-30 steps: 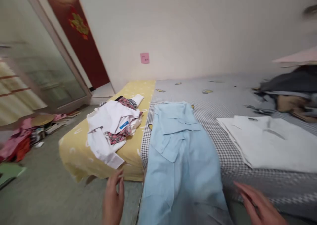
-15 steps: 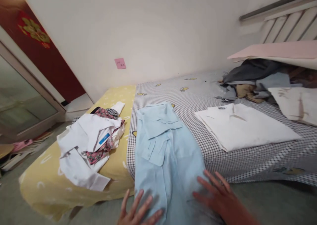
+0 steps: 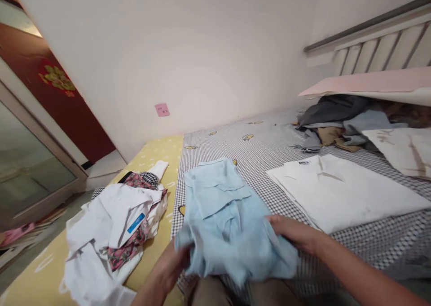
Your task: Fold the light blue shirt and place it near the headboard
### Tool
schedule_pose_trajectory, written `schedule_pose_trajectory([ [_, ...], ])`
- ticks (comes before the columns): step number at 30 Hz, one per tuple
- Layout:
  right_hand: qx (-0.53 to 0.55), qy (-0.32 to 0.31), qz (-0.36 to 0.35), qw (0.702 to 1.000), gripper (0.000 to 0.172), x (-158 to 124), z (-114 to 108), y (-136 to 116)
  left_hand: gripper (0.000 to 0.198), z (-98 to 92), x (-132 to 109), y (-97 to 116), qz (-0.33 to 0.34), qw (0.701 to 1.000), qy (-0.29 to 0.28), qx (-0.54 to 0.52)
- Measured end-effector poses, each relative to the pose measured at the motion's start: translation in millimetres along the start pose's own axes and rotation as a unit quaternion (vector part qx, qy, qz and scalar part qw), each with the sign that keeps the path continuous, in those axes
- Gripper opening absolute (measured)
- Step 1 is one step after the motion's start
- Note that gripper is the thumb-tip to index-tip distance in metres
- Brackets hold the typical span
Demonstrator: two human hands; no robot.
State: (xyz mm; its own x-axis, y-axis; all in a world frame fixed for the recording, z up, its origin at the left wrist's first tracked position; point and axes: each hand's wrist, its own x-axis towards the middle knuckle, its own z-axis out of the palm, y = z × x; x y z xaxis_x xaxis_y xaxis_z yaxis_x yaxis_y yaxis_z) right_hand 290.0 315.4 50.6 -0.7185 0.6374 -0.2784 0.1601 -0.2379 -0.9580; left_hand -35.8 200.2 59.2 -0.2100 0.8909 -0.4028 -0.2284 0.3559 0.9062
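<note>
A light blue shirt (image 3: 222, 207) lies on the checked bed sheet (image 3: 269, 144), its lower half bunched and lifted toward the collar. My left hand (image 3: 173, 263) grips the bunched hem at its left side. My right hand (image 3: 289, 232) grips the fabric at its right side. Both hands are closed on the cloth, with the fingers partly hidden under it.
A folded white shirt (image 3: 340, 191) lies to the right on the bed. A heap of white and floral clothes (image 3: 117, 225) sits on the yellow mattress (image 3: 158, 153) at the left. Dark and grey garments (image 3: 340, 117) pile near the headboard (image 3: 377, 50). A glass door (image 3: 30, 162) stands far left.
My hands went from lying flat on the shirt's lower part to gripping it, and they have lifted the hem up toward the collar. The camera has tilted down slightly.
</note>
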Motion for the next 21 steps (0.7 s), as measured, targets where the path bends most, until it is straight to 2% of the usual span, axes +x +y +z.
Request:
schedule_pose_trajectory([
  [1, 0.068, 0.045, 0.021, 0.996, 0.029, 11, -3, -1, 0.033, 4.5, 9, 11, -0.030, 0.998, 0.028, -0.044],
  [3, 0.151, 0.106, 0.054, 0.981, 0.036, 26, -9, 1, 0.030, 5.7, 25, 20, -0.049, 0.994, 0.059, -0.075],
  [6, 0.234, 0.103, 0.055, 0.965, 0.045, 31, -18, 11, 0.028, -8.2, 36, 12, -0.064, 0.992, 0.054, -0.093],
  [9, 0.298, 0.080, 0.016, 0.951, 0.061, 25, -28, 18, 0.041, -21.5, 36, 1, -0.051, 0.991, 0.026, -0.119],
  [12, 0.272, 0.104, -0.001, 0.957, 0.065, 25, -30, 19, 0.046, -20.9, 36, -2, -0.043, 0.991, 0.053, -0.116],
  [16, 0.192, 0.165, -0.024, 0.967, 0.064, 39, -21, 13, 0.039, -11.9, 44, 2, -0.027, 0.988, 0.097, -0.116],
  [19, 0.194, 0.179, -0.062, 0.963, 0.050, 57, -22, 6, 0.035, -13.4, 53, 4, -0.020, 0.987, 0.103, -0.124],
  [21, 0.169, 0.224, -0.059, 0.958, 0.042, 72, -27, 5, 0.034, -18.6, 61, 5, -0.034, 0.985, 0.115, -0.122],
])
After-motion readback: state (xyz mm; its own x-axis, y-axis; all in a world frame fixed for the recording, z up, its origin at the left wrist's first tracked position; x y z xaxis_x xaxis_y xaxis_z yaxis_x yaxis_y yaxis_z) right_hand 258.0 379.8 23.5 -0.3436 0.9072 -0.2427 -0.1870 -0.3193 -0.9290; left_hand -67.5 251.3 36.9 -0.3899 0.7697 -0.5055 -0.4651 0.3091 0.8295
